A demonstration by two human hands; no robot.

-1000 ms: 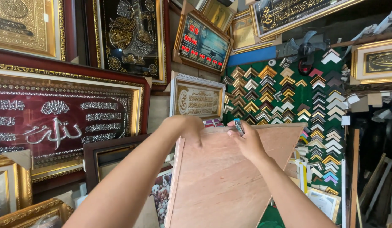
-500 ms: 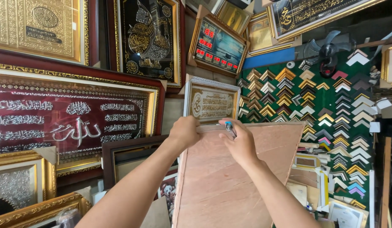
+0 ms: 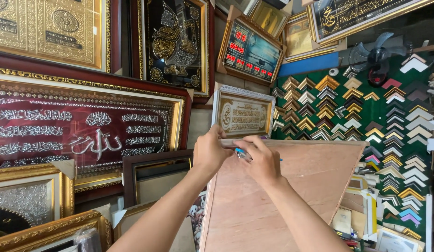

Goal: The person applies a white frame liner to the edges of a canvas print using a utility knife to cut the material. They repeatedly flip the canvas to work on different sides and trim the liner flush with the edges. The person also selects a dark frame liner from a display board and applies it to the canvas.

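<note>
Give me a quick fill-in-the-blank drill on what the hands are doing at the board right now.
1. Both hands rest at the top edge of a large ____ board.
2. The right hand holds a small tool with a ____ handle.
3. The left hand grips the board's upper ____ corner.
4. To the right, frame corner samples hang on a ____ panel.

Missing words: plywood; blue; left; green
</note>
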